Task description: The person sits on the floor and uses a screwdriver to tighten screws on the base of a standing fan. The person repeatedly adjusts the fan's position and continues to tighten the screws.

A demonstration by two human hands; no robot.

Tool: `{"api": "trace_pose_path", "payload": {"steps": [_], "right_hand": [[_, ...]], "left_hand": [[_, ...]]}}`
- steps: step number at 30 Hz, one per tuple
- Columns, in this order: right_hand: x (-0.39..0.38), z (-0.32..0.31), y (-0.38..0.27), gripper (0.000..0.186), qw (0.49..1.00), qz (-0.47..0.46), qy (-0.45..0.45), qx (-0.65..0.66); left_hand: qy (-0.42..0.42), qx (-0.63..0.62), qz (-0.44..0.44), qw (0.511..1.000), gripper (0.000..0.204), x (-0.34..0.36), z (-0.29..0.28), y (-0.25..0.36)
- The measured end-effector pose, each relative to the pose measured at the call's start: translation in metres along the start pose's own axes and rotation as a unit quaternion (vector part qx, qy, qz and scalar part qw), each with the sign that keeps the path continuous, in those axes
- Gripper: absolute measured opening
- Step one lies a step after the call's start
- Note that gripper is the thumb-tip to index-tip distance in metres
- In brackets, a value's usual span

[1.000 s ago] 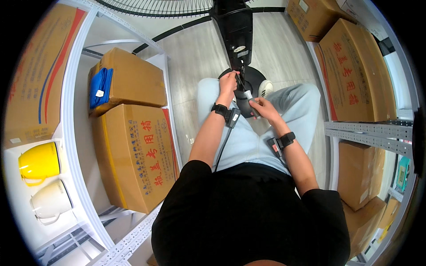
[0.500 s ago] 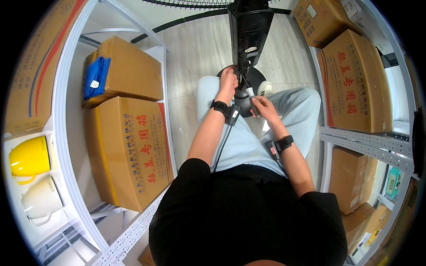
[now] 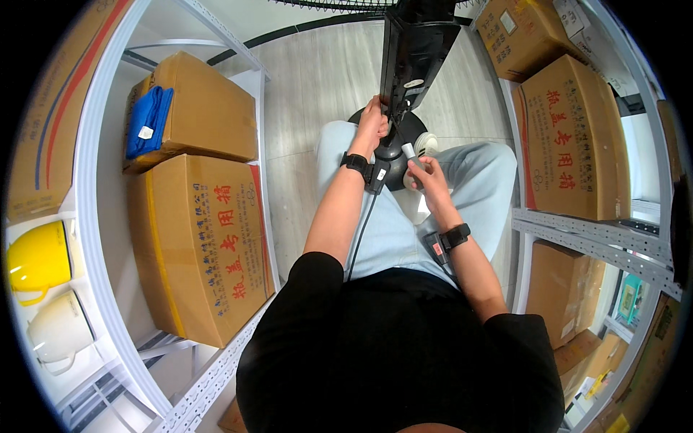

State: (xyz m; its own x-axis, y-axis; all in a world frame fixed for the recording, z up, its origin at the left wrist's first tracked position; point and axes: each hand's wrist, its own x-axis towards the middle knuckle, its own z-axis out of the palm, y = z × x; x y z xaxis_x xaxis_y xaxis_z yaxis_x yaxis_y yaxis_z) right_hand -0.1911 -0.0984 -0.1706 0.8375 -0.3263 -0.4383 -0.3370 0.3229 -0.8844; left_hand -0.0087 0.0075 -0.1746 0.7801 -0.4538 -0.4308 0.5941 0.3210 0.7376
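A black standing fan (image 3: pixel 415 61) rises in front of me, its column leaning over a round base (image 3: pixel 409 133) on the floor. My left hand (image 3: pixel 372 124) is closed at the lower left edge of the fan's column; its fingertips are partly hidden. In my right hand (image 3: pixel 432 180) is a small grey stick-shaped tool with a white end (image 3: pixel 408 151), gripped by the grey part. The white end points up toward the fan's lower stem and appears apart from it. Between the hands, thin dark cables or parts hang at the column's lower end.
White metal shelving flanks me. On the left stand cardboard boxes (image 3: pixel 191 249), a folded blue cloth (image 3: pixel 149 123), a yellow mug (image 3: pixel 40 261) and a white mug (image 3: pixel 61 328). More boxes (image 3: pixel 570 137) fill the right shelves. My bent legs (image 3: pixel 476 177) surround the fan base.
The fan's upper column has shifted slightly to the right, and my left hand has moved a little up along it. My right hand has lifted slightly, still holding the grey tool.
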Motion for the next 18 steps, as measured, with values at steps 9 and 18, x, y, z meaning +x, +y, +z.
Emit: {"api": "trace_pose_path", "payload": {"steps": [9, 18], "right_hand": [[-0.006, -0.002, -0.024, 0.033, 0.99, 0.11, -0.065, 0.067], [0.004, -0.013, -0.002, 0.04, 0.983, 0.16, -0.067, 0.06]], "left_hand": [[-0.004, -0.036, -0.019, 0.999, 0.027, -0.001, 0.0, -0.002], [-0.003, -0.036, -0.014, 0.999, 0.026, -0.004, 0.006, -0.001]]}}
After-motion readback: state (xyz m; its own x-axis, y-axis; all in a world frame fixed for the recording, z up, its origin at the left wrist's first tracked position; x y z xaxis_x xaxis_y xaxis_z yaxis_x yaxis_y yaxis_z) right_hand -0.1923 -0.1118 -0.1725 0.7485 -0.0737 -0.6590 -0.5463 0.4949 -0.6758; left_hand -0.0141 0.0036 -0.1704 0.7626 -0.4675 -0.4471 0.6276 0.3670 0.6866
